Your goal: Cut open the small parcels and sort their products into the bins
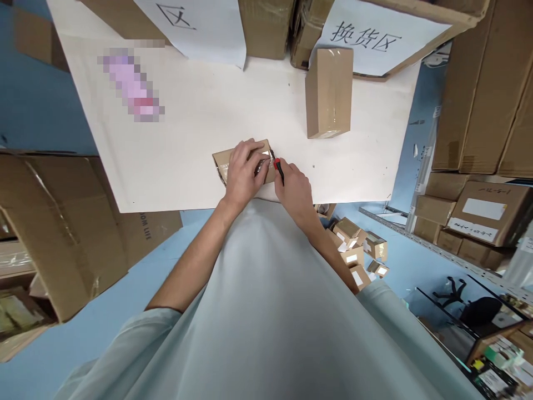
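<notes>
Small carton (225,158) lies on the white table (183,133), close to its near edge and directly in front of the wearer, slightly skewed. Left hand (246,166) is part-open, fingers bent and spread over the carton's top face, apparently steadying it; cannot tell whether the thumb hooks an edge. Right hand (293,188) is closed around a red-and-black tool (278,164), judged a cutter, its tip at the carton's right end. Contact with the tape cannot be confirmed. Progress: carton is positioned and the tool is at the right end. Left end shows a dark, uneven edge beside shiny tape, possibly a slit; too small to settle. No flap stands raised, no contents visible, so opening reads as incomplete; the right-end seam appears outstanding. Taller carton (333,91), farther back to the right, stands apart with its tape seemingly intact.
</notes>
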`<state>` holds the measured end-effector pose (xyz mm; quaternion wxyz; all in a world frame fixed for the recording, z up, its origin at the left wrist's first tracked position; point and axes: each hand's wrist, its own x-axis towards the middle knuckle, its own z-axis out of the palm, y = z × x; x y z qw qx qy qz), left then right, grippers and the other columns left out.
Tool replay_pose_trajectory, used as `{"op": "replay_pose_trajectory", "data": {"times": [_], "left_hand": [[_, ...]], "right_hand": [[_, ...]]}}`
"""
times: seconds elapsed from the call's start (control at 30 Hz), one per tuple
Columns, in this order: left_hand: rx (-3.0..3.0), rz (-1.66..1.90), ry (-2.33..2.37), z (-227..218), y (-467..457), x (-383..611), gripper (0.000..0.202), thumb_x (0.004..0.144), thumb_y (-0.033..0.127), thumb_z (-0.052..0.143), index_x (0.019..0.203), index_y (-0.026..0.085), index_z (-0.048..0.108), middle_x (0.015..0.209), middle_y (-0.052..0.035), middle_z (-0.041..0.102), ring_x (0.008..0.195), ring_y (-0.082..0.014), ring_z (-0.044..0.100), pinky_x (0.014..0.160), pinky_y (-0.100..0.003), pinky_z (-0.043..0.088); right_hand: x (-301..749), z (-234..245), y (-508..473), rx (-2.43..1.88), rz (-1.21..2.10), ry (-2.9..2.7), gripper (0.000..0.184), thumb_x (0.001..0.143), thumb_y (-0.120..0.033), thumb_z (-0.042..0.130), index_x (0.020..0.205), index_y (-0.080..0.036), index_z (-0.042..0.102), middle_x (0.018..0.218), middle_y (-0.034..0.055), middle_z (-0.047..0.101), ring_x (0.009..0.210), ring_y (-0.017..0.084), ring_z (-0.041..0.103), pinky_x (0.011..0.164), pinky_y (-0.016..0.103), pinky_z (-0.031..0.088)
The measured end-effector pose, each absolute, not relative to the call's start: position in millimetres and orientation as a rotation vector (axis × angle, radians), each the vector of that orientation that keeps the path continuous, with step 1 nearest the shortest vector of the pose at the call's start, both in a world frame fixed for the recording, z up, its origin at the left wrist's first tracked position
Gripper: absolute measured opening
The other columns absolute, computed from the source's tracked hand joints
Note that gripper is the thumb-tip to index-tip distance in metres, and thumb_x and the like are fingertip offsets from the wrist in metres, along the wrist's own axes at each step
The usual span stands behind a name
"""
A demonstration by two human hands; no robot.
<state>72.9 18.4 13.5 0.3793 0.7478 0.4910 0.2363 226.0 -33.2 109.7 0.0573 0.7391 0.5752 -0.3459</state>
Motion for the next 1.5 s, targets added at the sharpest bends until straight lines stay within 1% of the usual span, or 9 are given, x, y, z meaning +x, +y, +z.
{"op": "replay_pose_trajectory", "data": {"times": [0.17, 0.27, 0.57, 0.73, 0.87, 1.1, 1.23, 1.33, 1.5], "left_hand": [[1.899, 0.602, 1.257, 12, 18, 73, 0.033, 0.114, 0.058, 0.056, 0.12, 0.032, 0.075, 0.149, -0.0101, 0.071, 0.158, -0.0386, 0.057, 0.138, -0.07, 0.037], [1.886, 0.606, 1.254, 12, 17, 73, 0.034, 0.113, 0.059, 0.057, 0.121, 0.031, 0.075, 0.149, -0.0106, 0.071, 0.159, -0.0392, 0.056, 0.139, -0.07, 0.036], [1.914, 0.65, 1.282, 10, 14, 76, 0.037, 0.115, 0.061, 0.054, 0.125, 0.031, 0.074, 0.147, -0.0108, 0.072, 0.16, -0.0377, 0.056, 0.14, -0.07, 0.035], [1.918, 0.632, 1.288, 12, 10, 78, 0.035, 0.116, 0.059, 0.052, 0.122, 0.032, 0.074, 0.148, -0.0094, 0.072, 0.159, -0.036, 0.057, 0.141, -0.069, 0.035], [1.88, 0.64, 1.291, 12, 9, 79, 0.035, 0.115, 0.058, 0.054, 0.12, 0.031, 0.075, 0.148, -0.0113, 0.072, 0.159, -0.0376, 0.056, 0.14, -0.07, 0.034], [1.974, 0.631, 1.314, 10, 10, 76, 0.038, 0.118, 0.06, 0.048, 0.121, 0.032, 0.074, 0.143, -0.0106, 0.072, 0.155, -0.0353, 0.06, 0.138, -0.07, 0.038], [1.969, 0.63, 1.337, 11, 9, 76, 0.036, 0.117, 0.059, 0.05, 0.121, 0.032, 0.074, 0.143, -0.0107, 0.072, 0.156, -0.0354, 0.06, 0.139, -0.07, 0.037], [1.956, 0.626, 1.338, 10, 7, 76, 0.036, 0.117, 0.059, 0.051, 0.122, 0.032, 0.074, 0.144, -0.01, 0.072, 0.158, -0.0349, 0.058, 0.14, -0.069, 0.035], [1.926, 0.623, 1.335, 11, 5, 77, 0.033, 0.116, 0.057, 0.054, 0.123, 0.032, 0.075, 0.148, -0.0096, 0.072, 0.16, -0.035, 0.056, 0.142, -0.069, 0.032]], "right_hand": [[222, 122, -31, 2.208, -1.06, 1.679, 0.053, 0.119, -0.025, 0.028, 0.167, -0.016, 0.051, 0.14, 0.02, 0.072, 0.116, 0.033, 0.075, 0.101, 0.043, 0.058], [218, 128, -29, 2.196, -1.041, 1.629, 0.053, 0.119, -0.022, 0.028, 0.168, -0.015, 0.049, 0.14, 0.0203, 0.072, 0.117, 0.033, 0.076, 0.1, 0.044, 0.06], [203, 131, -15, 2.192, -0.954, 1.607, 0.052, 0.117, -0.012, 0.028, 0.163, -0.014, 0.051, 0.141, 0.0253, 0.072, 0.115, 0.032, 0.08, 0.096, 0.042, 0.063], [209, 128, -24, 2.201, -0.967, 1.594, 0.048, 0.119, -0.017, 0.032, 0.162, -0.013, 0.051, 0.131, 0.0245, 0.078, 0.115, 0.033, 0.081, 0.097, 0.043, 0.063], [215, 125, -39, 2.174, -0.986, 1.524, 0.051, 0.116, -0.014, 0.032, 0.164, -0.01, 0.05, 0.125, 0.0254, 0.081, 0.117, 0.034, 0.081, 0.097, 0.043, 0.063], [222, 128, -62, 2.105, -1.066, 1.524, 0.051, 0.118, -0.019, 0.034, 0.167, -0.013, 0.049, 0.125, 0.0223, 0.083, 0.115, 0.033, 0.081, 0.098, 0.042, 0.061], [223, 131, -58, 2.154, -1.075, 1.589, 0.056, 0.12, -0.024, 0.03, 0.174, -0.013, 0.042, 0.132, 0.0219, 0.082, 0.115, 0.034, 0.081, 0.1, 0.043, 0.06], [223, 130, -46, 2.182, -1.074, 1.638, 0.059, 0.12, -0.024, 0.028, 0.177, -0.014, 0.038, 0.138, 0.0216, 0.08, 0.119, 0.035, 0.08, 0.103, 0.045, 0.06], [224, 121, -30, 2.173, -1.089, 1.664, 0.055, 0.121, -0.023, 0.03, 0.174, -0.014, 0.042, 0.14, 0.0218, 0.079, 0.121, 0.035, 0.079, 0.104, 0.045, 0.06]]}}
